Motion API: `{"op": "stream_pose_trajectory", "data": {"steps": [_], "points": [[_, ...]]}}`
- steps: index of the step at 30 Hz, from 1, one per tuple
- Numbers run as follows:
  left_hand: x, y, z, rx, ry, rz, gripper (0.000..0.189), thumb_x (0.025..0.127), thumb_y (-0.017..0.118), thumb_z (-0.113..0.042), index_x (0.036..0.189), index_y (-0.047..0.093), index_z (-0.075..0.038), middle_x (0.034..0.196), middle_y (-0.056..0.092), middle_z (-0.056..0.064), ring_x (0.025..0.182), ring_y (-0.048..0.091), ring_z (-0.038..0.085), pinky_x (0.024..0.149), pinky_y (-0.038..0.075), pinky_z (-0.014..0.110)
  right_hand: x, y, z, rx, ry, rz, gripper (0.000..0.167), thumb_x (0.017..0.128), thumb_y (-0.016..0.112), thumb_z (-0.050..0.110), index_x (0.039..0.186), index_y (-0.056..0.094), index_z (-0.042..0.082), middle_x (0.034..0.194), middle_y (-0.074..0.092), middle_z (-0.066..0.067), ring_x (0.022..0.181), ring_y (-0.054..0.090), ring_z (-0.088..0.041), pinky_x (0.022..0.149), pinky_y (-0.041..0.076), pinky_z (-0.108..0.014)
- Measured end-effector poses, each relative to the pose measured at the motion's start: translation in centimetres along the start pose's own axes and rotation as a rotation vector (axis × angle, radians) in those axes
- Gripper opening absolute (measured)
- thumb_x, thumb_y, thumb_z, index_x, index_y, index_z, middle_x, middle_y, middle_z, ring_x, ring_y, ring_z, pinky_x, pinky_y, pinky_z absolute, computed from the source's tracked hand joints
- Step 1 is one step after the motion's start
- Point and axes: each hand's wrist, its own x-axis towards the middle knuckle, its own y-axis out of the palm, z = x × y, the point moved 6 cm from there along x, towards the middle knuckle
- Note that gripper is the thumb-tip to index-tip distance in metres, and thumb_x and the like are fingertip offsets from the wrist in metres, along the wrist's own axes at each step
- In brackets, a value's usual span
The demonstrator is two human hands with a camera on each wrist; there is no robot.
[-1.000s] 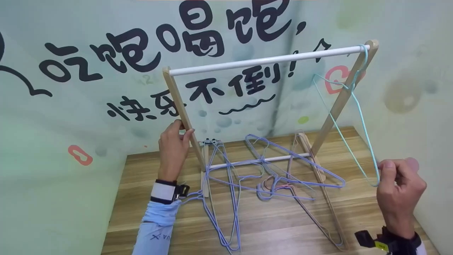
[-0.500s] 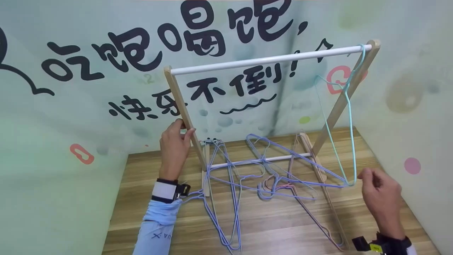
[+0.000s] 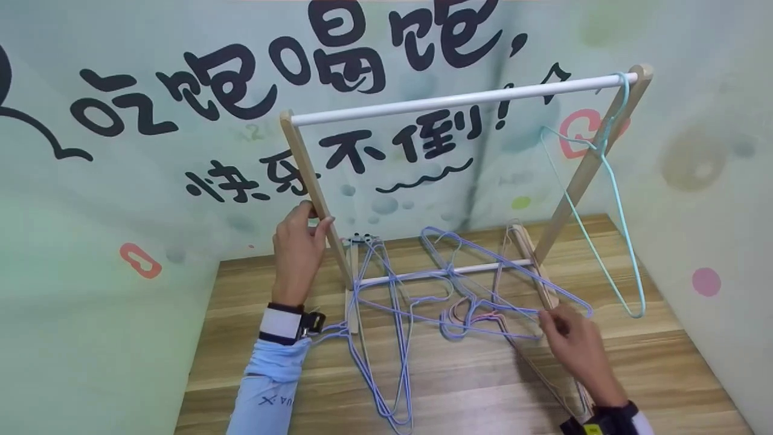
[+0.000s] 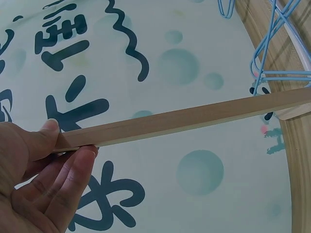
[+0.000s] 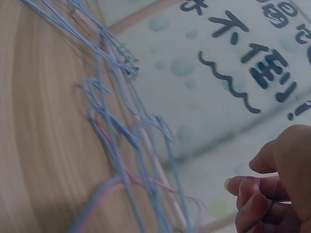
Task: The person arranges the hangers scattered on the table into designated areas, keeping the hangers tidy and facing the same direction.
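The left hand point(image 3: 299, 254) pinches the left wooden post point(image 3: 311, 175) of a small clothes rack. In the left wrist view, its thumb and fingers lie on either side of that post point(image 4: 184, 119). A light teal wire hanger point(image 3: 602, 148) hangs by its hook at the right end of the white top rod point(image 3: 459, 99). My right hand point(image 3: 577, 350) is off this hanger, loosely curled near the right end of the blue hangers point(image 3: 450, 273). Nothing shows between the right hand's fingers point(image 5: 257, 187) in the right wrist view.
Blue hangers point(image 3: 398, 362) lie tangled at the rack's left foot, overlapping the white lower rod point(image 3: 416, 277). Hangers with pink and blue hooks point(image 3: 486, 317) lie front right. The wood-grain surface point(image 3: 471, 393) meets a wall point(image 3: 151, 199) with black lettering.
The right hand has let go of the teal hanger's lower corner and moved left toward the pile. The hanger has swung left, then back right. My left hand stays on the post.
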Motion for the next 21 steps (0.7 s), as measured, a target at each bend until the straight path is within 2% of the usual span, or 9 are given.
{"op": "stream_pose_trajectory", "data": {"steps": [3, 7, 14, 17, 21], "points": [[0.0, 0.0, 0.0, 0.008, 0.001, -0.003, 0.026, 0.097, 0.072, -0.019, 0.111, 0.064, 0.002, 0.105, 0.069, 0.016, 0.083, 0.073, 0.027, 0.074, 0.059, 0.041, -0.4, 2.2, 0.5, 0.007, -0.01, 0.045, 0.021, 0.094, 0.069, 0.003, 0.076, 0.067, 0.012, 0.061, 0.049, 0.013, 0.052, 0.043, -0.008, 0.049, 0.036, -0.025], [0.0, -0.1, 0.0, 0.017, 0.0, -0.003, 0.026, 0.097, 0.072, -0.018, 0.112, 0.063, 0.002, 0.105, 0.069, 0.016, 0.084, 0.072, 0.027, 0.074, 0.059, 0.042, -0.9, 4.9, 0.9, 0.038, 0.02, 0.119, 0.023, 0.095, 0.071, 0.004, 0.074, 0.066, 0.014, 0.062, 0.05, 0.014, 0.055, 0.046, -0.009, 0.053, 0.039, -0.027], [0.2, 0.0, -0.2, -0.007, 0.012, -0.005, 0.026, 0.097, 0.071, -0.017, 0.112, 0.064, 0.002, 0.106, 0.069, 0.016, 0.083, 0.073, 0.027, 0.075, 0.059, 0.041, -2.0, 9.4, 2.2, 0.122, -0.014, 0.228, 0.017, 0.095, 0.069, 0.004, 0.079, 0.069, 0.008, 0.064, 0.053, 0.013, 0.056, 0.048, -0.007, 0.053, 0.043, -0.025], [0.2, 0.0, -0.2, -0.01, 0.02, -0.016, 0.025, 0.097, 0.071, -0.016, 0.111, 0.064, 0.003, 0.105, 0.069, 0.016, 0.081, 0.073, 0.026, 0.073, 0.059, 0.039, -2.5, 11.3, 2.8, 0.175, -0.035, 0.295, 0.012, 0.096, 0.067, 0.003, 0.085, 0.071, 0.005, 0.07, 0.061, 0.007, 0.061, 0.054, -0.008, 0.057, 0.048, -0.026], [0.1, 0.0, -0.1, -0.012, 0.013, -0.013, 0.023, 0.097, 0.071, -0.015, 0.112, 0.064, 0.002, 0.105, 0.068, 0.015, 0.082, 0.073, 0.025, 0.073, 0.06, 0.039, -3.5, 14.1, 3.4, 0.26, -0.015, 0.421, 0.008, 0.096, 0.065, 0.002, 0.093, 0.072, 0.003, 0.082, 0.069, -0.003, 0.068, 0.061, -0.01, 0.062, 0.053, -0.027]]}}
